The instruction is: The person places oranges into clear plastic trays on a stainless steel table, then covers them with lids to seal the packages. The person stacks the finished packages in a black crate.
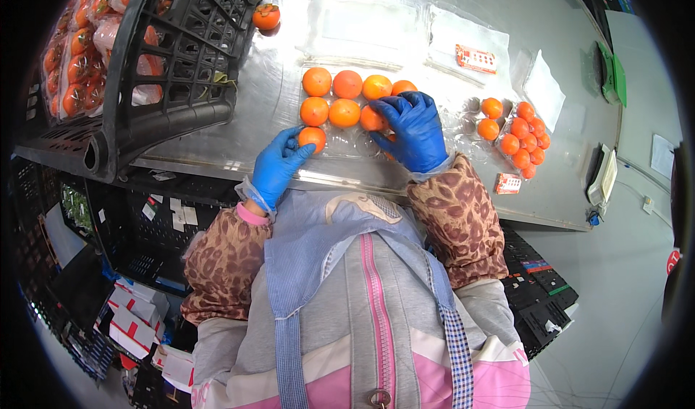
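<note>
Pinching one persimmon (312, 137) in my left hand (279, 164) near the counter (217, 145) edge, my right hand (415, 128) spread loosely over the rowed persimmons (346, 98), I risk nudging round fruit rolling off.

The oranges (340, 99) lie in a tight cluster on the shiny metal table (239, 119), set out in rows inside a clear plastic wrapper that glints around them. The far row holds four round, bright orange fruits side by side, touching one another; the nearer row holds two in plain sight and a third half covered by blue-gloved fingers. One more orange (313, 137) sits at the near left corner of the cluster, just below the second row, pinched at its left side by the left hand (279, 166). The right hand (414, 130) rests flat over the right end of the cluster.
</note>
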### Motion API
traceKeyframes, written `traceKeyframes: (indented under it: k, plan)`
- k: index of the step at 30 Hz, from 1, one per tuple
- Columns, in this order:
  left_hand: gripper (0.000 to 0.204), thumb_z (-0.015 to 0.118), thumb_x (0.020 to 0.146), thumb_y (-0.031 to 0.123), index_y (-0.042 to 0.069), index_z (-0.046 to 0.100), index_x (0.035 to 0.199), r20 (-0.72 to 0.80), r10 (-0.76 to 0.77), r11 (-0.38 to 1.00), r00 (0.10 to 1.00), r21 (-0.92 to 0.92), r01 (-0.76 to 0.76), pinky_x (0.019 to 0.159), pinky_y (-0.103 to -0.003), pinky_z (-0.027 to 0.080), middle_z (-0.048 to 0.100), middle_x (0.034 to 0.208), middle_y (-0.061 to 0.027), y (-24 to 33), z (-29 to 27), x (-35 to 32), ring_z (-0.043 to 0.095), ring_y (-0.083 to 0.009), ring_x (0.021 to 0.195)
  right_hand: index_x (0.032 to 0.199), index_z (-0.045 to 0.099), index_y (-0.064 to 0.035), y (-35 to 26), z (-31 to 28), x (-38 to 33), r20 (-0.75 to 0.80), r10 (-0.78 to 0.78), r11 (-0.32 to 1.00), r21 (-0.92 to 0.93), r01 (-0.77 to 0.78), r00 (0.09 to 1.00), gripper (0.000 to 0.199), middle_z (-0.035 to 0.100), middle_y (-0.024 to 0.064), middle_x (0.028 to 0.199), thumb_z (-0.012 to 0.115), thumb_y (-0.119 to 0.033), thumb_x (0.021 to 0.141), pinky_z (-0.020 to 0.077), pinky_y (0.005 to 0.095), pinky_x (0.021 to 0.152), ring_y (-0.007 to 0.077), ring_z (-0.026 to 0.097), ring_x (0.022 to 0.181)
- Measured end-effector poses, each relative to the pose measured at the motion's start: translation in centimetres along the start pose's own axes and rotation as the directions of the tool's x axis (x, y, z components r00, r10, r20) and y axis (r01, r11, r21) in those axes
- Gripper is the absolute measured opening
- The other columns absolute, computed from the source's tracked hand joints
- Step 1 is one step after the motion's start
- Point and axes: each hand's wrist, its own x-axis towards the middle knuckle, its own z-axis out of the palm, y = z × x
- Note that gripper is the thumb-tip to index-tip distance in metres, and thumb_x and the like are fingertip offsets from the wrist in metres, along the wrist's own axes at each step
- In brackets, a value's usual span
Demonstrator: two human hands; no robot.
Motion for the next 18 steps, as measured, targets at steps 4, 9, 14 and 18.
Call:
traceKeyframes:
  k: [4,9,14,18]
  plan:
    - [0.047,0.071,0.083,0.026,0.0,0.056,0.12,-0.001,0.012,1.0,1.0,-0.004,-0.012,0.07,-0.021,0.043,0.054,0.087,0.0019,-0.4,-0.1,0.1,0.048,-0.0068,0.077,0.096,0.061,-0.0139,-0.1,0.3,0.3,0.014,0.001,1.0,-0.01,-0.001,1.0,0.038,0.058,0.002,0.091,0.075,-0.022,0.062,0.0421,0.0407,0.081,0.0241,0.054,0.088]
    - [0.047,0.07,0.085,0.026,0.001,0.055,0.122,-0.013,0.03,0.998,0.999,0.05,-0.03,0.069,-0.021,0.044,0.054,0.087,0.0012,-0.8,-0.2,0.3,0.049,-0.0065,0.077,0.11,0.062,-0.0134,-0.1,0.3,-0.7,-0.021,0.065,0.996,0.055,-0.064,0.998,0.048,0.061,0.005,0.103,0.077,-0.026,0.067,0.0416,0.0407,0.087,0.0265,0.055,0.096]
    - [0.038,0.059,0.093,0.024,0.001,0.056,0.123,0.009,0.008,0.997,1.0,-0.073,-0.007,0.066,-0.021,0.045,0.057,0.088,-0.0002,-0.6,-0.4,0.2,0.052,-0.0066,0.072,0.117,0.059,-0.0121,4.9,-2.0,-5.5,-0.296,0.338,0.941,0.113,-0.319,0.893,0.052,0.061,0.0072,0.109,0.079,-0.023,0.07,0.0444,0.0386,0.086,0.027,0.058,0.096]
    - [0.032,0.052,0.096,0.021,0.003,0.058,0.122,-0.019,-0.012,0.999,1.0,-0.05,0.011,0.062,-0.021,0.046,0.06,0.084,-0.0005,-0.6,-0.6,0.7,0.054,-0.0073,0.067,0.117,0.058,-0.013,10.6,-4.3,-11.0,-0.264,0.631,0.764,0.049,-0.643,0.73,0.053,0.061,0.0093,0.113,0.079,-0.013,0.068,0.0454,0.0388,0.089,0.0292,0.057,0.101]
